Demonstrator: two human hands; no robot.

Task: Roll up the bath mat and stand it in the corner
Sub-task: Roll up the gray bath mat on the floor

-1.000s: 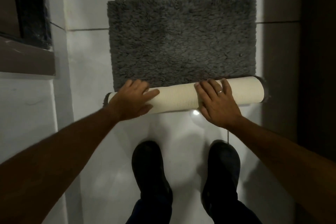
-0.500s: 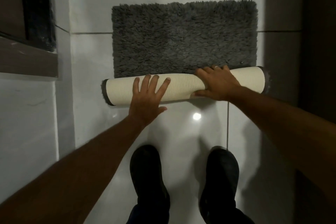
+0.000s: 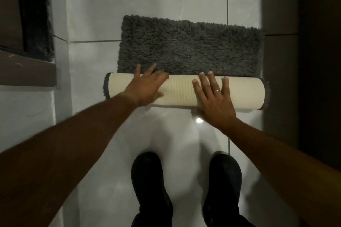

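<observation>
2 hands are pressing flat, fingers spread in an open grip, on the cream-backed roll of the grey bath mat (image 3: 184, 53), left hand (image 3: 145, 86) beside right hand (image 3: 215, 97), while its unrolled shaggy half is lying on the white tiled floor (image 3: 96, 61) beyond.

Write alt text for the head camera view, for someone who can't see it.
Two bare hands, left hand and right hand, press flat on a half-rolled grey bath mat on white floor tiles, cream backing outward. Black shoes stand below.
</observation>
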